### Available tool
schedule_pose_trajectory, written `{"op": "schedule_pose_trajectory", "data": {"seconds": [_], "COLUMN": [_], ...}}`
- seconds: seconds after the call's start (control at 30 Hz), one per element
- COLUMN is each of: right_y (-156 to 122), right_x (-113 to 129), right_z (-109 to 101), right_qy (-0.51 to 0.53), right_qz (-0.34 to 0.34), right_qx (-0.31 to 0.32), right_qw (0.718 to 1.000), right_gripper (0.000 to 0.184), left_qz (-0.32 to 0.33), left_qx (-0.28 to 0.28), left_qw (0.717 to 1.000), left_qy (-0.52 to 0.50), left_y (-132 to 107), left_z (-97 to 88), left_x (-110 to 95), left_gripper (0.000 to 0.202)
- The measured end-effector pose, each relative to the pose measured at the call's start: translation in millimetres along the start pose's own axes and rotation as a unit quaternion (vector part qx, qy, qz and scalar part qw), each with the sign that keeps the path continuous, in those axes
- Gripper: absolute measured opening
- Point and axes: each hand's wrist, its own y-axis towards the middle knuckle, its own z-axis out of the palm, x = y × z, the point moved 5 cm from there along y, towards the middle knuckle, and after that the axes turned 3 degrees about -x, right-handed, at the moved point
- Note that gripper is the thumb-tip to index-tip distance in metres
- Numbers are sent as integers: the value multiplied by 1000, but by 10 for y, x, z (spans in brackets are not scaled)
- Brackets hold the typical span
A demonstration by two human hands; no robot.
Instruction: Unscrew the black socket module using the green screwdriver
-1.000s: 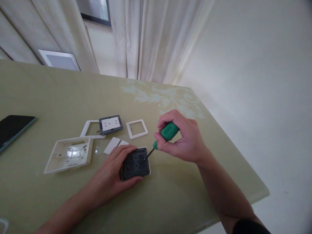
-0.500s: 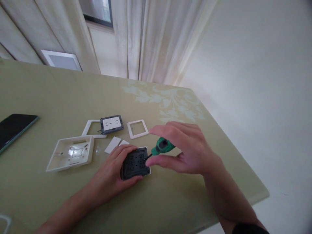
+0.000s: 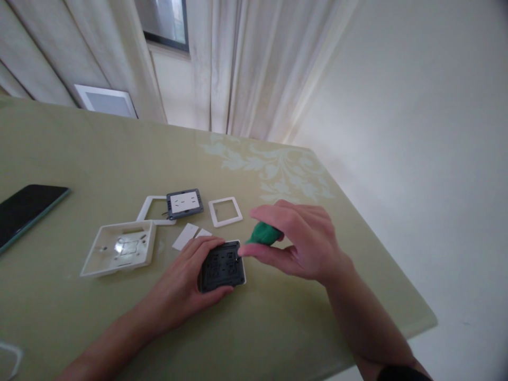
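While the left hand [image 3: 192, 270] clasped the dark panel [image 3: 224, 269] by its left side in the head view, the right hand [image 3: 299, 241], well apart from it, had fingers and thumb closed around a green screwdriver [image 3: 264, 234]. The thumb hid most of the shaft, though its tip seemed to meet the panel near the right edge. The panel lay on the worktop [image 3: 286, 328], its left part covered by the left hand, whose fingers also overlapped two white plates [image 3: 185, 236] from view. Beyond these, a socket insert [image 3: 184, 203] covered one side of the larger white frame [image 3: 143, 209], near the smaller white frame [image 3: 228, 223]. The white box [image 3: 151, 244] stood open to the left. The picture's edges cut off the phone [image 3: 29, 211], the black cuff [image 3: 402, 373] and a pale-outlined item [image 3: 18, 361] too incomplete to identify.
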Motion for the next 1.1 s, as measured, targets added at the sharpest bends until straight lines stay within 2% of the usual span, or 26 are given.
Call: {"op": "schedule_pose_trajectory", "data": {"seconds": [0.07,0.13,0.27,0.4,0.5,0.57,0.67,0.77,0.8,0.9,0.93,1.03,1.1], "right_y": [-3,-5,-4,-17,-18,-20,-20,-20,-20,-19,-18,-16,-19], "right_x": [7,-9,-18,-25,-21,-8,-15,-10,-11,-32,-41,-70,-97], "right_z": [19,38,-3,89,64,79,92,20,18,55,50,3,24], "right_qy": [29,85,28,89,20,26,70,-17,-19,72,77,-4,20], "right_qz": [-9,12,4,11,2,-7,4,-15,-19,-4,1,11,30], "right_qx": [19,48,1,55,-1,4,21,-36,-31,29,30,-3,23], "right_qw": [999,995,1000,994,1000,1000,997,999,999,997,997,1000,999], "right_gripper": [38,44,53,54,49,52,46,41,45,48,47,43,52], "left_qz": [3,5,4,3,9,10,5,7,7,7,7,6,5], "left_qx": [-7,-12,-4,-2,-12,-12,-10,-9,-11,-16,-17,-13,-11], "left_qw": [1000,1000,1000,1000,1000,1000,1000,1000,1000,1000,1000,1000,1000], "left_qy": [1,3,4,6,4,1,0,-3,-3,-2,-2,0,4], "left_y": [-6,-10,-6,4,7,5,-2,-8,-10,-12,-10,-2,5], "left_z": [-4,-5,10,17,12,11,9,5,4,2,3,11,15], "left_x": [3,7,10,17,14,12,14,15,17,24,25,24,23], "left_gripper": [71,71,71,71,71,72,72,72,73,72,72,72,72]}}
